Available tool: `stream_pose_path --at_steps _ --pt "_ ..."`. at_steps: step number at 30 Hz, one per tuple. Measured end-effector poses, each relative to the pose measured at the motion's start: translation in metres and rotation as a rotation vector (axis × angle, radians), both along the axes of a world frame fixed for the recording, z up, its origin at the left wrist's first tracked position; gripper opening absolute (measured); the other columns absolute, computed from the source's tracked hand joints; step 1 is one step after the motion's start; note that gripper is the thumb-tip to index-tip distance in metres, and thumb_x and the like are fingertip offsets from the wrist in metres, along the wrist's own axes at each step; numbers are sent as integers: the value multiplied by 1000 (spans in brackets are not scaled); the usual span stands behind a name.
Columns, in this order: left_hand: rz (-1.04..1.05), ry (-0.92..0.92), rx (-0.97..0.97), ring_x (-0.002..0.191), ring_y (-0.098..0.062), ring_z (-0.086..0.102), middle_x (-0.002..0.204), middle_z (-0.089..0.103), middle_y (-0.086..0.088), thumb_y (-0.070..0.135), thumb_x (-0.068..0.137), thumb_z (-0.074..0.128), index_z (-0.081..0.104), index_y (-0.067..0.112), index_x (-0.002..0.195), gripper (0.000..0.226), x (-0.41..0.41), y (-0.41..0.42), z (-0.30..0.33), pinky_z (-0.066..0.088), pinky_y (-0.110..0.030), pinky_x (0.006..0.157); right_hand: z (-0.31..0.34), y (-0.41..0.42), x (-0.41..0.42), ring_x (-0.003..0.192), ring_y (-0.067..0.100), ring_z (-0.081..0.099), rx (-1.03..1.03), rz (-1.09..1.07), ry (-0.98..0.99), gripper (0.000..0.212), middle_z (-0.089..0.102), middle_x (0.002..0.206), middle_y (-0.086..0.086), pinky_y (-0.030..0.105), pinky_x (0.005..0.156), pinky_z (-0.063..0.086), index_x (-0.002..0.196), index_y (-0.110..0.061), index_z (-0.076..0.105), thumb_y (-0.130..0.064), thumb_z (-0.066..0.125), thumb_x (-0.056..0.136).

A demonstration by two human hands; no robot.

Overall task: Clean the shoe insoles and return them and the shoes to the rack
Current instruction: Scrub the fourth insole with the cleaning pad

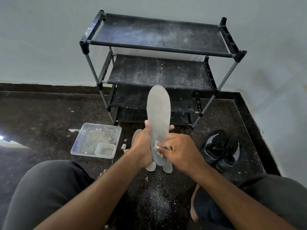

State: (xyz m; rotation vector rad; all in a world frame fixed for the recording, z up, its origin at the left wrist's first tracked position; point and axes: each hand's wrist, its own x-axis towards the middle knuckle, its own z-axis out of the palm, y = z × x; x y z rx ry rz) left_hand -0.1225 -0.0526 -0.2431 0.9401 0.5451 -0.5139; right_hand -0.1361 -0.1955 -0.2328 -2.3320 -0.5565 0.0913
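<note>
A grey insole [158, 113] stands upright in front of me, toe end up. My left hand [143, 145] grips its lower part from the left, fingers wrapped behind it. My right hand [181, 151] pinches a small crumpled wipe [157, 146] against the insole's heel area. Other grey insoles [167, 168] lie on the floor beneath my hands, mostly hidden. A pair of black sport shoes [222, 150] with white stripes sits on the floor to the right. The black shoe rack [159, 48] stands against the wall, its dusty shelves bare.
A clear plastic tray [96, 140] holding a smaller container [105, 150] sits on the dark floor at left. Small pale pieces [124, 147] lie beside it. White specks cover the floor [154, 193] between my knees. The wall corner is at right.
</note>
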Motion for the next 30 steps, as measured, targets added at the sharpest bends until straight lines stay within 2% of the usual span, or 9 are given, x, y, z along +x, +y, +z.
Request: stream_pose_path --at_steps 4,7,9,11,14,17,20,25,30 --pt "90 14 -26 82 -24 75 110 79 -12 66 106 22 85 8 92 87 2 3 -1 59 -50 94 5 -1 -3 70 11 66 78 70 263 14 70 72 -3 39 70 55 74 -18 80 -29 78 84" --pt "17 6 -56 114 -38 71 122 74 -19 69 104 19 83 8 103 89 0 1 -3 43 -56 116 -3 -1 -1 64 11 57 -24 -55 53 32 58 64 -6 40 66 51 64 -16 72 -36 68 89" --pt "0 12 -79 128 -42 62 133 68 -23 71 103 18 78 5 116 90 0 1 -3 43 -56 116 -4 2 -1 62 12 53 -41 -78 -45 37 54 64 -6 42 60 46 63 -16 69 -36 62 93" --pt "41 4 -92 107 -33 73 127 73 -15 69 104 19 73 4 126 87 3 2 -1 58 -48 99 -3 4 -4 60 14 53 10 -41 -57 43 54 64 -4 42 58 45 61 -15 67 -36 59 98" --pt "84 27 -157 73 -22 72 98 76 -15 69 104 24 78 -1 113 89 3 6 5 65 -36 72 6 7 -9 60 17 58 75 44 65 37 60 62 -1 38 60 49 62 -16 73 -34 66 94" --pt "105 44 -194 74 -22 67 88 69 -17 71 103 26 77 -1 115 90 3 11 4 62 -38 78 23 1 -7 63 4 64 76 124 335 12 69 65 -10 16 60 44 73 -16 81 -23 81 83" --pt "85 22 -128 80 -24 71 96 74 -18 71 103 23 75 1 121 89 2 14 1 60 -42 85 37 -9 -4 54 -4 56 152 68 487 5 66 59 -15 9 57 39 82 -10 82 -14 83 79" --pt "47 -12 38 105 -31 75 113 79 -12 59 109 23 72 11 112 69 -18 9 10 54 -50 103 32 -17 0 63 9 56 435 -351 549 4 75 76 5 28 61 46 81 -13 81 -13 77 83" --pt "20 72 87 98 -38 74 99 77 -26 58 110 25 68 3 93 72 -37 7 0 59 -48 94 3 -10 -1 67 24 62 504 -537 694 11 70 79 20 38 60 53 81 7 67 -4 67 83"
